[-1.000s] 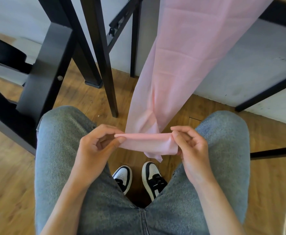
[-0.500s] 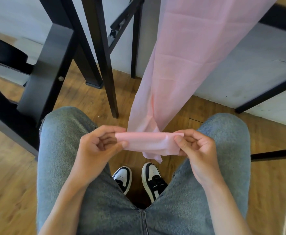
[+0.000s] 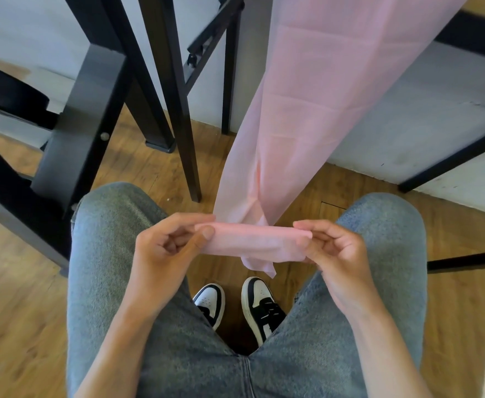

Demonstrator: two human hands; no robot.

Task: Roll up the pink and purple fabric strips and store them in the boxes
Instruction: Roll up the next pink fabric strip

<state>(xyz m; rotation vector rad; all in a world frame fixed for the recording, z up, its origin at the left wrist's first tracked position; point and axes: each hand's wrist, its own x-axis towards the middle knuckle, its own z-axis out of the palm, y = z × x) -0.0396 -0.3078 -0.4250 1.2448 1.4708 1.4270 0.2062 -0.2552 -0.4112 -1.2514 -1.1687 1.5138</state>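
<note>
Hands wider on pink strip

Single head-worn wide-angle view, looking steeply down from close above at the seated person's lap, knees, shoes and wooden floor; no second view.

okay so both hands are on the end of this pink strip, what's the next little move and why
Probably turn the folded end over once more, away from you. The left hand and right hand pinch its ends, only a flat first fold exists, and most of the pink strip hangs unrolled.
</note>
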